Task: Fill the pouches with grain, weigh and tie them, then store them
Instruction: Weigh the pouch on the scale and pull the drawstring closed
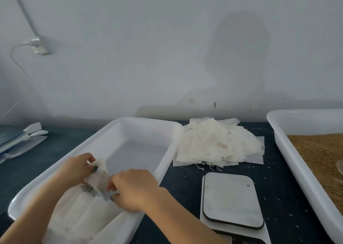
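Two hands hold a small white pouch [98, 178] above the near end of a white tray [148, 122]: the left hand [78, 167] has its fingers pinching the upper edge, and the right hand [133, 190] has its fingers clamped on the lower corner. More pouches [83, 214] lie in a row beneath. A heap of empty pouches [213, 141] sits on the dark worktop [55, 147] behind a scale [232, 199], and grain [319, 151] fills a second tray [278, 125] at right.

Packing workspace — scale [232, 199], grain tray [306, 122], pouch stack [217, 143]

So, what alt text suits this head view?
The left hand and right hand pinch a white fabric pouch above a white plastic tray of stored pouches. Rightward: stacked empty pouches, a white scale, a tub of brown grain.
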`<state>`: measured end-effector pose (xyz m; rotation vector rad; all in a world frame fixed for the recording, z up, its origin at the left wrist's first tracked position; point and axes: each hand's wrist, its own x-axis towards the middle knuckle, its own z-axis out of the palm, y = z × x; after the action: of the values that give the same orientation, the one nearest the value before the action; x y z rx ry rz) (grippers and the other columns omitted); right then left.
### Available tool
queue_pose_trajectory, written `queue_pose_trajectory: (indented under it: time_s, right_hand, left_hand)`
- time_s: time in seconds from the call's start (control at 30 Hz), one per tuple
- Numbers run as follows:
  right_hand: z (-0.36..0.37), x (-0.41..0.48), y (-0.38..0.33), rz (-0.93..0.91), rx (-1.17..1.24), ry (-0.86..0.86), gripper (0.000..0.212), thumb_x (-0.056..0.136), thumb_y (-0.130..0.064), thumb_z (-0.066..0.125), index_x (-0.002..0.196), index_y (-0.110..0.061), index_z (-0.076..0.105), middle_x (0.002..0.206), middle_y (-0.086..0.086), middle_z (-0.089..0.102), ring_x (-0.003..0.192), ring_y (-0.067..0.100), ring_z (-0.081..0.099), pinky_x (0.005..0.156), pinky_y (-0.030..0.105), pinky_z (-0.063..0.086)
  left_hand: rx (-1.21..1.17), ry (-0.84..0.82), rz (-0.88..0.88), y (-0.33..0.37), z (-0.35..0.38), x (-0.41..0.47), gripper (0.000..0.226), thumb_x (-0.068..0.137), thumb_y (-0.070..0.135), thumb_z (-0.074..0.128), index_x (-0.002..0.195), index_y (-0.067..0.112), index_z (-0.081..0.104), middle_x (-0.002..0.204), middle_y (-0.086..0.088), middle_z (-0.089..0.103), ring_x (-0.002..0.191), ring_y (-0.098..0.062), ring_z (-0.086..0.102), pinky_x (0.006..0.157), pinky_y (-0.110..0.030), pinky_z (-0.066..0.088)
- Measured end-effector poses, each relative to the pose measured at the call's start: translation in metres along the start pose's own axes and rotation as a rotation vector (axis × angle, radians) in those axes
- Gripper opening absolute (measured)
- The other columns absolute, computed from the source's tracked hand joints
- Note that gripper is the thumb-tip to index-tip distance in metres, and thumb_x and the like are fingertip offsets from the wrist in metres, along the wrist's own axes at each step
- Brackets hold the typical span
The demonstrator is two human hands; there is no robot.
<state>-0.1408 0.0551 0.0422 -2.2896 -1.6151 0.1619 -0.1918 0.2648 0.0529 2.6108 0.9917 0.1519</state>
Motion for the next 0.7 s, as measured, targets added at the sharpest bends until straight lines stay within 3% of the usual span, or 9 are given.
queue_pose_trajectory:
  time_s: [0.13, 0.27, 0.37, 0.43, 0.5, 0.53, 0.6, 0.63, 0.7]
  right_hand:
    - [0.005, -0.004, 0.001, 0.021, 0.004, 0.047, 0.027, 0.1, -0.026, 0.048, 0.12, -0.016, 0.064, 0.108, 0.008, 0.069, 0.096, 0.03, 0.064, 0.086, 0.043, 0.053]
    - [-0.007, -0.022, 0.0, -0.084, 0.254, 0.198, 0.028, 0.101, -0.018, 0.048, 0.12, -0.021, 0.068, 0.113, 0.007, 0.069, 0.104, 0.026, 0.056, 0.083, 0.036, 0.047]
    - [-0.01, -0.045, 0.003, -0.159, 0.412, 0.33, 0.026, 0.097, -0.012, 0.054, 0.114, -0.022, 0.072, 0.112, 0.004, 0.069, 0.106, 0.019, 0.051, 0.091, 0.035, 0.046]
    - [-0.01, -0.062, 0.013, -0.149, 0.45, 0.413, 0.024, 0.094, -0.012, 0.058, 0.108, -0.024, 0.073, 0.112, -0.002, 0.07, 0.109, 0.013, 0.052, 0.1, 0.029, 0.044]
    - [-0.015, -0.08, 0.031, -0.089, 0.448, 0.484, 0.02, 0.091, -0.012, 0.06, 0.102, -0.023, 0.073, 0.108, -0.005, 0.069, 0.107, 0.008, 0.053, 0.098, 0.02, 0.041]
    - [-0.017, -0.089, 0.043, -0.048, 0.436, 0.518, 0.017, 0.09, -0.011, 0.061, 0.099, -0.019, 0.074, 0.105, -0.005, 0.069, 0.104, 0.007, 0.054, 0.093, 0.017, 0.04]
    - [-0.024, -0.112, 0.072, 0.049, 0.392, 0.595, 0.016, 0.087, -0.006, 0.063, 0.092, -0.017, 0.074, 0.1, -0.009, 0.068, 0.097, 0.004, 0.055, 0.088, 0.016, 0.041]
    - [-0.026, -0.125, 0.088, 0.115, 0.379, 0.632, 0.018, 0.087, -0.004, 0.064, 0.091, -0.019, 0.074, 0.097, -0.013, 0.068, 0.095, 0.0, 0.056, 0.087, 0.017, 0.045]
    - [-0.029, -0.151, 0.117, 0.304, 0.389, 0.665, 0.028, 0.092, -0.006, 0.065, 0.09, -0.033, 0.069, 0.096, -0.024, 0.065, 0.097, 0.0, 0.06, 0.09, 0.021, 0.051]
  left_hand:
    - [0.371, -0.042, -0.021, -0.022, 0.002, 0.008, 0.002, 0.092, 0.017, 0.055, 0.093, 0.018, 0.056, 0.082, 0.0, 0.059, 0.079, -0.018, 0.056, 0.052, -0.019, 0.034]
    - [0.706, -0.02, 0.037, -0.015, -0.008, -0.001, 0.024, 0.092, 0.028, 0.057, 0.115, 0.025, 0.05, 0.105, 0.007, 0.057, 0.097, -0.013, 0.059, 0.064, -0.02, 0.039]
    - [0.908, 0.251, 0.168, 0.028, -0.016, -0.036, 0.036, 0.093, 0.047, 0.056, 0.123, 0.033, 0.045, 0.112, 0.014, 0.058, 0.108, -0.008, 0.058, 0.075, -0.022, 0.046]
    - [0.703, 0.425, 0.375, 0.066, -0.012, -0.073, 0.036, 0.086, 0.043, 0.067, 0.117, 0.028, 0.057, 0.101, 0.01, 0.066, 0.098, -0.016, 0.066, 0.072, -0.031, 0.053]
    - [0.389, 0.503, 0.63, 0.112, 0.0, -0.116, 0.04, 0.062, 0.025, 0.087, 0.098, 0.021, 0.069, 0.08, 0.005, 0.069, 0.075, -0.021, 0.07, 0.05, -0.033, 0.052]
    - [0.303, 0.501, 0.732, 0.135, 0.008, -0.134, 0.048, 0.047, 0.02, 0.093, 0.09, 0.021, 0.071, 0.075, 0.005, 0.068, 0.067, -0.02, 0.07, 0.041, -0.03, 0.048]
    - [0.221, 0.424, 0.808, 0.172, 0.029, -0.153, 0.059, 0.031, 0.018, 0.092, 0.087, 0.024, 0.073, 0.077, 0.009, 0.069, 0.064, -0.011, 0.07, 0.038, -0.023, 0.046]
    - [0.179, 0.368, 0.816, 0.188, 0.041, -0.156, 0.057, 0.038, 0.019, 0.091, 0.092, 0.024, 0.073, 0.084, 0.01, 0.07, 0.071, -0.009, 0.071, 0.043, -0.02, 0.048]
    - [0.073, 0.226, 0.787, 0.22, 0.068, -0.147, 0.04, 0.079, 0.026, 0.074, 0.117, 0.026, 0.062, 0.109, 0.01, 0.067, 0.099, -0.008, 0.067, 0.066, -0.022, 0.053]
